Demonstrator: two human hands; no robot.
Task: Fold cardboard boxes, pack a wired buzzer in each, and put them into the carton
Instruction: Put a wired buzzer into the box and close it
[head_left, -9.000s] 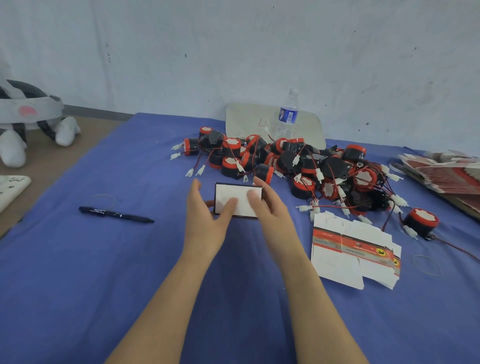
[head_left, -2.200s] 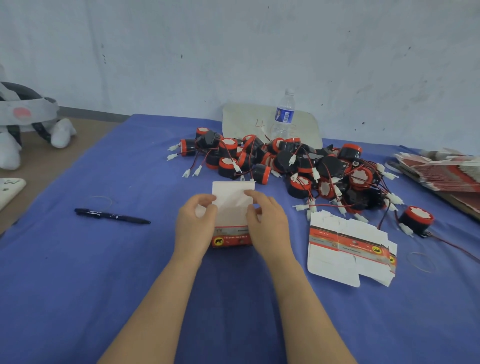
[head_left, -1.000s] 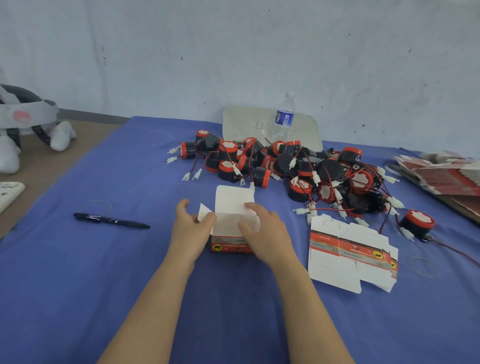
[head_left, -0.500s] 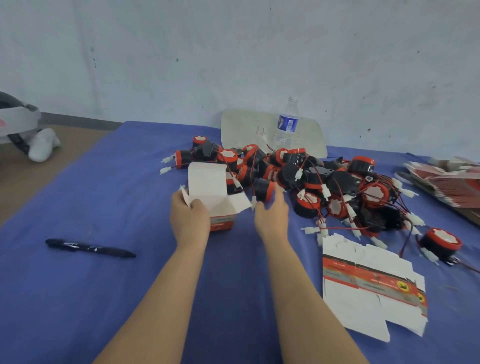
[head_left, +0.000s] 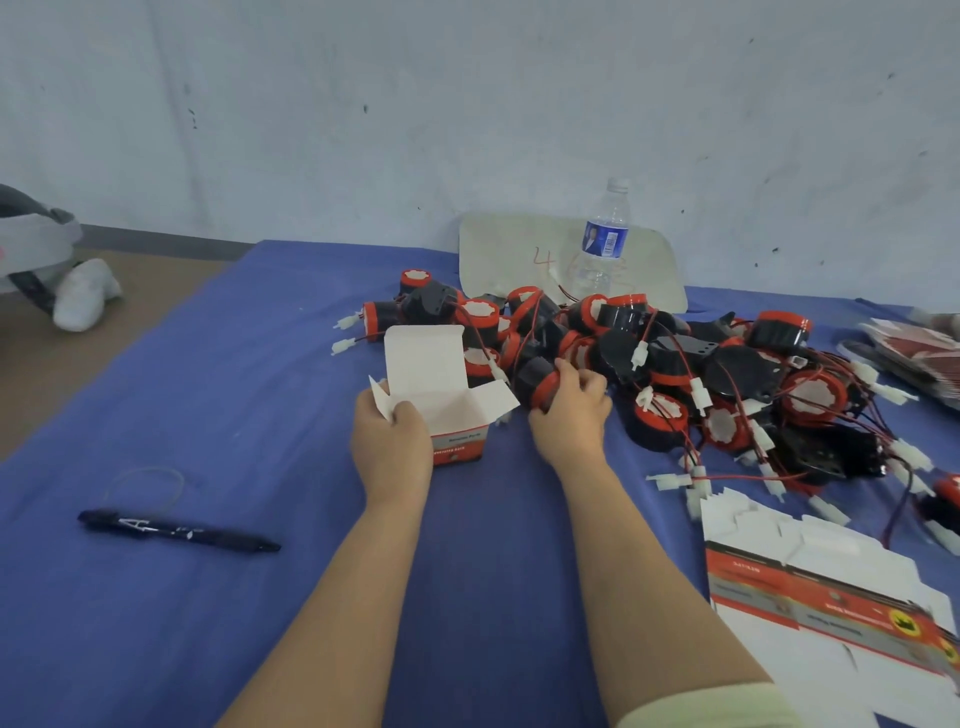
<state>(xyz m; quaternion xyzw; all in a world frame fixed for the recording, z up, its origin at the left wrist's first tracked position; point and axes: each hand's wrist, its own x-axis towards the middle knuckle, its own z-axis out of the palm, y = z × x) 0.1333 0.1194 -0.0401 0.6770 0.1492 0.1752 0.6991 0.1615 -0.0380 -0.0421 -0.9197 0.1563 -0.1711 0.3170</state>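
A small white-and-red cardboard box (head_left: 447, 410) stands upright on the blue cloth with its top flaps open. My left hand (head_left: 390, 441) grips its left side. My right hand (head_left: 569, 415) curls round a black-and-red wired buzzer (head_left: 537, 387) at the near edge of the buzzer pile (head_left: 675, 374), just right of the box. Flat unfolded boxes (head_left: 826, 608) lie at the lower right.
A black pen (head_left: 176, 531) and a rubber band (head_left: 145, 480) lie on the cloth to the left. A water bottle (head_left: 602, 244) stands before a white board (head_left: 519, 260) at the wall. More flat boxes (head_left: 914, 353) are stacked at the far right. A headset (head_left: 36, 260) sits far left.
My hands moved the folded box forward toward the pile. My right hand left the box and closed round a buzzer at the pile's edge. The camera moved closer.
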